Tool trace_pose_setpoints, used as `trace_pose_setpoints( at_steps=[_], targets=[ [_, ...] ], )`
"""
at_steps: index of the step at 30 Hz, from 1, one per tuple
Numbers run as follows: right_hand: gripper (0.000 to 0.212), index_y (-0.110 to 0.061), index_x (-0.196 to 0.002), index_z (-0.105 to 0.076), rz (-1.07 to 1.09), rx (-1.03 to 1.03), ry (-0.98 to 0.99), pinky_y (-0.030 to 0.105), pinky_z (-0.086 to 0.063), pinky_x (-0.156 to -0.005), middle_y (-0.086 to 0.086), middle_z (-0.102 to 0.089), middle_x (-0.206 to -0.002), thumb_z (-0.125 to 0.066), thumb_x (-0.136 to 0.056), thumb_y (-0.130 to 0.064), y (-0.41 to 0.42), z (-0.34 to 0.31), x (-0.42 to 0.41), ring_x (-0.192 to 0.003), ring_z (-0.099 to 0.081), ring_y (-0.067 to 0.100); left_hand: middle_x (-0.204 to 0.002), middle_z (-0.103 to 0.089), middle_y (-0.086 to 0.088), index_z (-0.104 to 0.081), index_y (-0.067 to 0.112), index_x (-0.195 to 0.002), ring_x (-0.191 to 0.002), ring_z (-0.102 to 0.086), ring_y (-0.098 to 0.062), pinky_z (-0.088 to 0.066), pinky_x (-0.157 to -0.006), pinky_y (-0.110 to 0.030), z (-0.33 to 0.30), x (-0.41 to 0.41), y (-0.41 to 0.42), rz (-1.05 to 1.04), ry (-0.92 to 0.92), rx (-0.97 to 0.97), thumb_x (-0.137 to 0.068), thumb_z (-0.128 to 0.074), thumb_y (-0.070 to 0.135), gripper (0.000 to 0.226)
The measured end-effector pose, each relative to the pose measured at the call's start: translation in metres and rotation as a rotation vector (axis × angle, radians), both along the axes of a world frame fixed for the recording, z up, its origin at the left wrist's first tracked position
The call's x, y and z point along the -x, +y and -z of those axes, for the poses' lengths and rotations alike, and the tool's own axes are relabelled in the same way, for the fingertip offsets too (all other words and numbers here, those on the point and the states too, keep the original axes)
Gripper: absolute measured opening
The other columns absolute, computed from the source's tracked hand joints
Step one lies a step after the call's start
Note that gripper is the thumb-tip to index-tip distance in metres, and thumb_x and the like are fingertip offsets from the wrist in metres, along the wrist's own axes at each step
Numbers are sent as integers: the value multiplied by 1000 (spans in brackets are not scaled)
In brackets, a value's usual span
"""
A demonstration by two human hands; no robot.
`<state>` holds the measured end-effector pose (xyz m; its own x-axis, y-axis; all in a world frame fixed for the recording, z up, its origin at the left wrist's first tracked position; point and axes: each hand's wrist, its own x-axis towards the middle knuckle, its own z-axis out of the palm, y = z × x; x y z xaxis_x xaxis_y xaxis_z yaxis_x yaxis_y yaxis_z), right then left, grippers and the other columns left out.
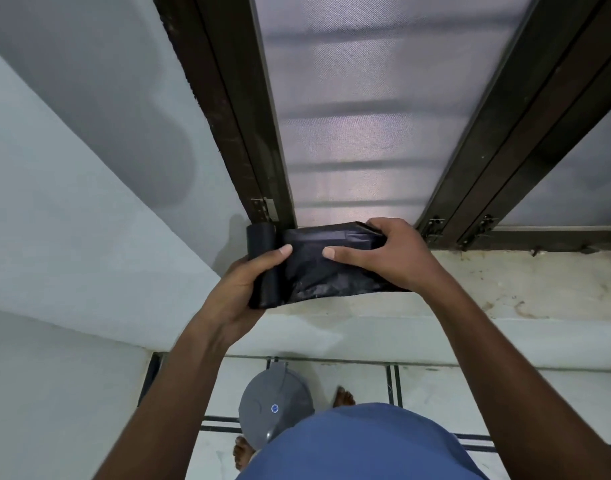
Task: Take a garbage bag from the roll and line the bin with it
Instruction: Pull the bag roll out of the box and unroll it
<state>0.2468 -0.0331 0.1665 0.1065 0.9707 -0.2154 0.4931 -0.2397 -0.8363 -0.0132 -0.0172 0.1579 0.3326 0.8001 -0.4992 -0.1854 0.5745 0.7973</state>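
Glossy black plastic roll (262,268) at frame centre, gripped in left hand (238,292), crinkled flat garbage bag (332,261) drawn rightward, pinched closed by right hand (394,254), round grey lidded bin (274,407) on tiled floor, lower centre

Lidded bin (274,408) below — floor beside it open, wall (72,237) left.

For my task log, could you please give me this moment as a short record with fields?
roll: black garbage bag roll, held by left hand
bag: unrolled length, gripped by right hand, not visibly torn off
bin: grey bin on the floor below, lid closed
lining: not yet done
setting: stone sill under a frosted window
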Motion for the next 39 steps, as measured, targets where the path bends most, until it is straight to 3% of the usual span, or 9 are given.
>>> trace_pose_setpoints(
  at_steps=[4, 6, 9, 15, 26, 29, 32, 35, 39],
  targets=[
    [53, -29, -106, -71, 19, 63, -431, 45, -53, -106, -8, -77, -104, -85, -79, -73, 0, 2, -6, -104, -73, 20, -135, -78, -5, -71, 17, -140, -128, -73, -26, -51, -119, -53, -4, -2, 0, 27, 164, -88, -96, -83, 34, 49],
    [52, -23, -137, -65, -10, -16, -630, 56, -19, -135, 0, -72, -134, -77, -96, -54, -3, -5, -1, -137, -62, 27, -135, -79, -5, -73, 18, -139, -128, -73, -26, -51, -119, -52, -5, -6, -1, 38, 199, -110, -98, -80, 40, 46],
    [55, -24, -163, -46, -117, -145, -421, 52, -2, -139, 4, -52, -168, -58, -112, -42, -7, -29, 17, -165, -29, 19, -139, -76, -8, -70, 16, -143, -132, -71, -27, -51, -118, -47, -8, -15, -3, 57, 155, -85, -106, -68, 39, 44],
    [51, -32, -127, -69, -228, 8, 60, 45, -61, -104, -12, -77, -119, -65, -98, -73, 3, -23, 40, -110, -74, 9, -148, -71, -6, -61, 23, -154, -140, -65, -25, -52, -107, -40, -19, -21, -10, 84, -6, -56, -116, -39, 50, 52],
    [69, -16, -87, -73, -185, -2, -94, 36, -52, -70, 4, -77, -84, -81, -77, -83, 13, -11, 8, -79, -74, 23, -146, -72, -8, -66, 13, -148, -139, -67, -27, -44, -124, -48, -23, 7, -2, 50, 34, -56, -109, -62, 33, 43],
    [64, -24, -88, -72, -160, 18, -278, 40, -51, -82, -5, -75, -84, -77, -77, -87, 13, -11, 2, -84, -71, 19, -145, -73, -6, -68, 14, -146, -138, -67, -25, -40, -127, -48, -25, 8, 0, 25, 30, -52, -109, -63, 31, 41],
    [44, -30, -124, -70, -173, -74, -642, 55, -31, -124, -4, -75, -120, -69, -98, -66, 12, -16, 3, -121, -68, 26, -144, -74, -5, -68, 16, -146, -137, -68, -23, -40, -127, -47, -26, 4, 1, 43, 24, -77, -110, -61, 33, 40],
    [51, -24, -161, -48, -186, -150, -443, 55, 4, -138, -2, -60, -159, -56, -113, -39, 8, -29, 15, -155, -46, 26, -147, -71, -7, -63, 14, -150, -139, -66, -26, -40, -127, -50, -24, -1, 4, 90, 72, -119, -111, -60, 37, 46],
    [58, -30, -162, -46, -341, -129, -194, 50, -2, -140, -12, -67, -148, -61, -110, -51, 7, -34, 36, -148, -54, 12, -153, -66, -14, -61, 12, -153, -145, -61, -33, -39, -127, -57, -19, -6, 8, 113, 37, -106, -113, -55, 38, 48]
  ],
)
